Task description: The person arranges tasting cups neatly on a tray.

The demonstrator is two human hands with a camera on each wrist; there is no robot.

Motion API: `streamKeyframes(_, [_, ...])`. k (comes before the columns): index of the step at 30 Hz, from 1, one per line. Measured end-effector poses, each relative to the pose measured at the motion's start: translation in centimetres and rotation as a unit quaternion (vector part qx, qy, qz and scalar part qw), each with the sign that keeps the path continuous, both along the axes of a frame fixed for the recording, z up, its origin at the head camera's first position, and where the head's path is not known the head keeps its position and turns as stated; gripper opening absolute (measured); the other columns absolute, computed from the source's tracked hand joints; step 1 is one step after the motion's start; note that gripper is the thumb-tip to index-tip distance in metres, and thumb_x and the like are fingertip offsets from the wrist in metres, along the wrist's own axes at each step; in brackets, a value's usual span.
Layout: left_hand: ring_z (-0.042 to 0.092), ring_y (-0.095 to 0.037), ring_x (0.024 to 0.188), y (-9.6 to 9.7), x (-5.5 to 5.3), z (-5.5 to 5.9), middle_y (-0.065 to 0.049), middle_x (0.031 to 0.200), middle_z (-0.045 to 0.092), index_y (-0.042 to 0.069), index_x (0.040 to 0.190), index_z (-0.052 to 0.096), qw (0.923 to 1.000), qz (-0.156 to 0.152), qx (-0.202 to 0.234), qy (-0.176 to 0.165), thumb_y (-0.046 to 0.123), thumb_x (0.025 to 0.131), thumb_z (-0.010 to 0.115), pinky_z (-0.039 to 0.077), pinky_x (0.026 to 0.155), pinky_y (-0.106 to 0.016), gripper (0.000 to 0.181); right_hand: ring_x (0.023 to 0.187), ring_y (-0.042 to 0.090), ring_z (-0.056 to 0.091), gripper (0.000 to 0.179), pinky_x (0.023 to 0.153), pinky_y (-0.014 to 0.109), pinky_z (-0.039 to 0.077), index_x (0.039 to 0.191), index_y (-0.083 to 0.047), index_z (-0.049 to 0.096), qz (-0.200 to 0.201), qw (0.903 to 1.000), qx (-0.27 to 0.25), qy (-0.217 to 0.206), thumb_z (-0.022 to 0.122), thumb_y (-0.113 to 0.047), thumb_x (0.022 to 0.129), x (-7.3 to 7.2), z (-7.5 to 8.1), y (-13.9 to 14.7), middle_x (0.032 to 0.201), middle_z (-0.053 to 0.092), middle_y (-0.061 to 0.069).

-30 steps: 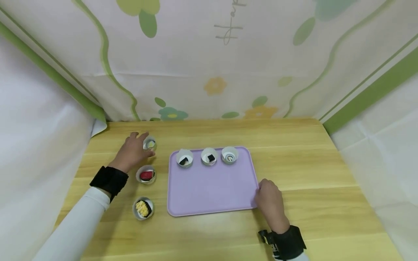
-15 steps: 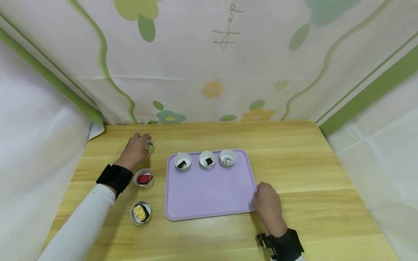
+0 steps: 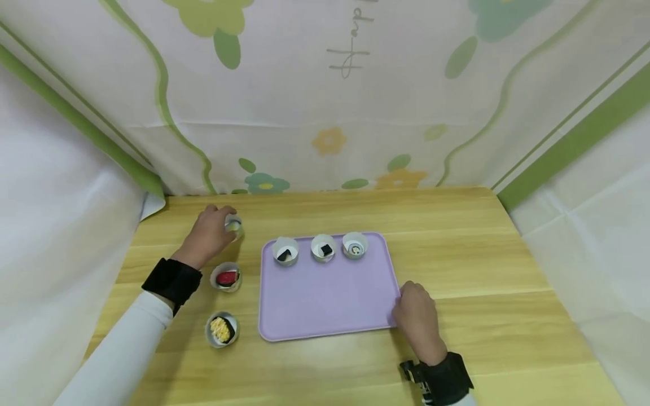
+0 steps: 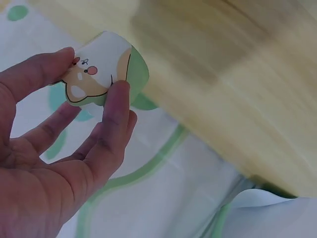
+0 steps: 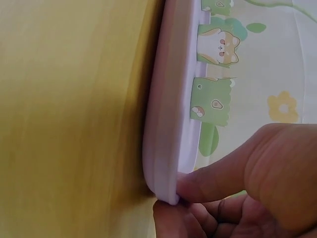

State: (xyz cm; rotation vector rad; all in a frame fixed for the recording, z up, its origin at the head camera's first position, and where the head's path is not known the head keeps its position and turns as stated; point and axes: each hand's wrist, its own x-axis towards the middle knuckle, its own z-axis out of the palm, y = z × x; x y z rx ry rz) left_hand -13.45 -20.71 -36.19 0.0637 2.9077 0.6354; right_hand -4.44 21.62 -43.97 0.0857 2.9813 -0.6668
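A small paper cup (image 4: 101, 69), printed with a cartoon animal, is pinched between the thumb and fingers of my left hand (image 3: 205, 234) near the table's far left. Whether the cup touches the table I cannot tell. In the head view, two more paper cups stand closer to me in a column: one with a red-topped sushi piece (image 3: 227, 278), the other with a yellow-topped piece (image 3: 221, 330). My right hand (image 3: 417, 316) grips the near right corner of the purple tray (image 3: 325, 299), thumb over the rim (image 5: 185, 186) and fingers beneath.
Along the tray's far side stand three paper cups, holding a black-and-white piece (image 3: 285, 255), a black-wrapped piece (image 3: 325, 249) and a round roll (image 3: 355, 248). A floral curtain (image 3: 284, 101) hangs behind the wooden table (image 3: 467, 248).
My left hand has closed its fingers and thumb round the far left cup, which was between spread fingers before. The right hand keeps its grip on the tray. The head view has shifted slightly.
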Motion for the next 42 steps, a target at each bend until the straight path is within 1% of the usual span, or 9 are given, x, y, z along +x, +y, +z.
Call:
streamKeyframes(4, [0.044,-0.038,0.096,0.7,0.7,1.2,-0.03,0.117,0.044,-0.004,0.134,0.049,0.9998,-0.006,0.009,0.014,0.011,0.088,0.063,0.043,0.076,-0.047,0.051,0.067,0.025,0.054,0.007,0.058,0.04,0.049,0.086,0.009,0.061,-0.005,1.0,-0.005,-0.004,0.061,0.004,0.08,-0.2,0.1,-0.1,0.074,0.056,0.013])
streamKeyframes(6, [0.043,-0.035,0.09,1.4,1.2,1.7,-0.027,0.111,0.044,-0.003,0.134,0.049,0.9997,-0.011,0.013,0.02,0.012,0.088,0.062,0.042,0.071,-0.044,0.051,0.067,0.025,0.054,0.008,0.058,0.04,0.049,0.086,0.009,0.062,-0.005,0.9999,-0.007,-0.008,0.061,0.004,0.081,-0.3,0.1,-0.1,0.074,0.056,0.014])
streamKeyframes(11, [0.04,-0.03,0.088,4.4,3.4,2.5,-0.019,0.103,0.042,0.0,0.132,0.049,0.9989,-0.034,0.021,0.023,0.016,0.087,0.062,0.041,0.065,-0.037,0.05,0.066,0.025,0.054,0.008,0.057,0.039,0.049,0.087,0.01,0.062,-0.002,0.9999,-0.007,-0.009,0.061,0.003,0.082,-0.3,0.2,-0.2,0.074,0.056,0.014])
streamKeyframes(14, [0.042,-0.028,0.088,6.2,4.8,2.8,-0.016,0.102,0.043,0.002,0.131,0.05,0.9982,-0.052,0.024,0.021,0.02,0.086,0.066,0.043,0.066,-0.035,0.051,0.066,0.025,0.054,0.008,0.057,0.039,0.049,0.087,0.009,0.061,0.001,0.9999,-0.008,-0.007,0.06,0.003,0.082,-0.3,0.3,-0.3,0.074,0.056,0.013])
streamKeyframes(17, [0.043,-0.025,0.089,7.8,6.0,2.9,-0.014,0.102,0.044,0.004,0.13,0.051,0.9976,-0.064,0.022,0.017,0.021,0.083,0.07,0.045,0.068,-0.033,0.053,0.065,0.024,0.053,0.007,0.056,0.038,0.048,0.086,0.009,0.061,-0.001,0.9999,-0.01,-0.008,0.061,0.003,0.082,-0.3,0.3,-0.3,0.073,0.055,0.013])
streamKeyframes(22, [0.046,-0.022,0.09,9.7,7.5,2.3,-0.01,0.102,0.046,0.006,0.125,0.056,0.996,-0.086,0.003,0.022,0.024,0.079,0.073,0.047,0.071,-0.031,0.052,0.066,0.024,0.053,0.007,0.056,0.038,0.048,0.086,0.009,0.06,-0.001,0.9999,-0.01,-0.006,0.06,0.003,0.082,-0.3,0.3,-0.4,0.073,0.055,0.014])
streamKeyframes(29, [0.047,-0.016,0.081,10.7,9.0,0.4,-0.005,0.095,0.049,0.008,0.117,0.06,0.9899,-0.126,-0.033,0.057,0.029,0.078,0.075,0.045,0.064,-0.027,0.046,0.065,0.024,0.052,0.007,0.055,0.037,0.047,0.086,0.01,0.06,0.001,0.9999,-0.01,-0.009,0.06,0.004,0.082,-0.3,0.3,-0.5,0.072,0.054,0.013])
streamKeyframes(35, [0.047,-0.015,0.079,10.7,9.5,-0.9,-0.005,0.093,0.05,0.007,0.114,0.061,0.9847,-0.151,-0.049,0.073,0.028,0.078,0.076,0.045,0.062,-0.027,0.045,0.065,0.023,0.051,0.008,0.055,0.037,0.047,0.087,0.009,0.06,0.0,0.9998,-0.009,-0.015,0.059,0.002,0.084,-0.2,0.3,-0.5,0.072,0.053,0.013])
streamKeyframes(42, [0.046,-0.017,0.076,10.9,9.6,-1.6,-0.009,0.094,0.05,0.006,0.113,0.059,0.9759,-0.185,-0.073,0.089,0.033,0.076,0.077,0.043,0.058,-0.027,0.049,0.065,0.023,0.051,0.008,0.055,0.037,0.047,0.087,0.01,0.06,-0.001,0.9998,-0.011,-0.014,0.06,0.003,0.084,-0.1,0.3,-0.4,0.073,0.053,0.013])
